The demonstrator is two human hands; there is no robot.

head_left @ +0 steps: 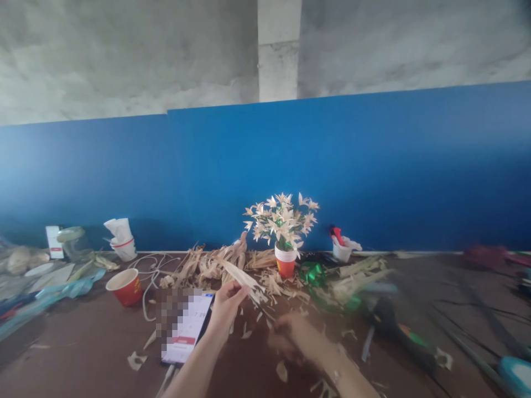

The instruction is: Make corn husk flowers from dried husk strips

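My left hand (226, 307) is closed in a pinch on a long pale dried husk strip (243, 276) that runs up and left toward a pile of dried husks (211, 265). Just left of that hand a phone (186, 326) lies on the brown table (83, 348). My right hand (292, 337) is low over the table among husk scraps, smeared by motion, so its fingers do not show clearly. Behind the hands stands a red paper cup (286, 264) holding a bouquet of pale husk flowers (282, 218).
An empty red cup (124, 286) and white cable (147, 276) sit at left, with stacked white cups (122, 240) and a glass jar (72, 243) behind. Green ribbon (313, 273), a white cup with red tool (342, 246), dark tools (394, 326) at right. Blue panel (332, 166) backs the table.
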